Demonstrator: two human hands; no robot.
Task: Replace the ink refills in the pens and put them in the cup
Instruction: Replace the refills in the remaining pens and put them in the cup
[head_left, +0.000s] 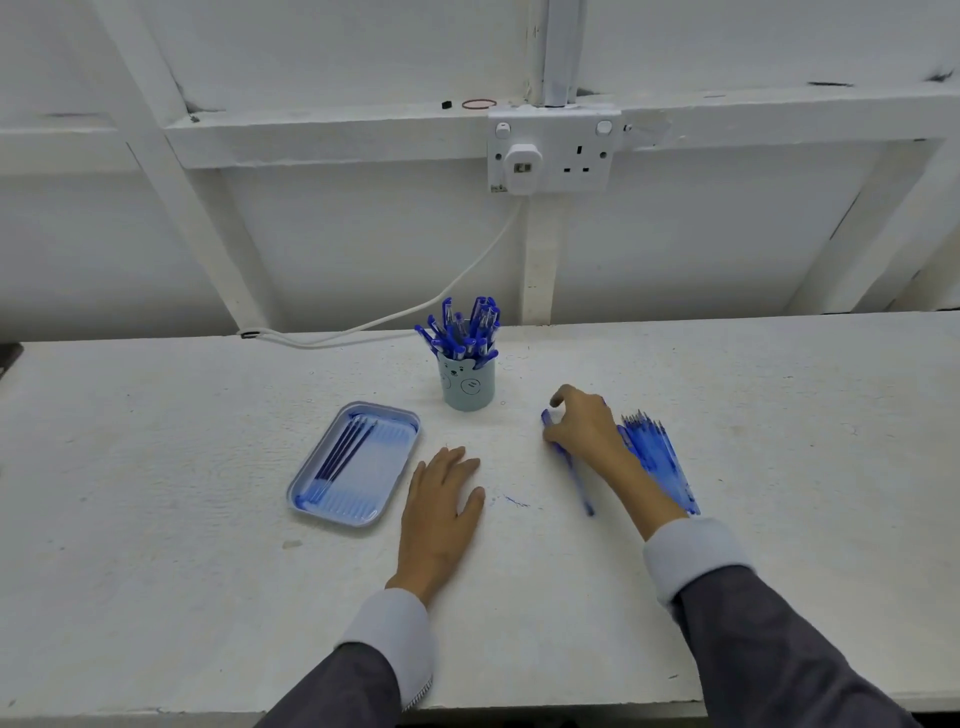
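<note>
A pale blue cup (466, 387) with a bear face stands at the back middle of the table, holding several blue pens (464, 327). My right hand (584, 426) curls its fingers round a blue pen (575, 478) that lies on the table under it. Just right of that hand lies a pile of blue refills (657, 457). My left hand (441, 506) rests flat on the table with straight fingers and holds nothing. A blue tray (306, 501) at the left holds several dark refills (345, 449).
The white table (156, 467) runs to a front edge near my sleeves. A white cable (415, 312) lies along the back edge and rises to a wall socket (553, 148). A small blue ink mark (514, 501) sits between my hands.
</note>
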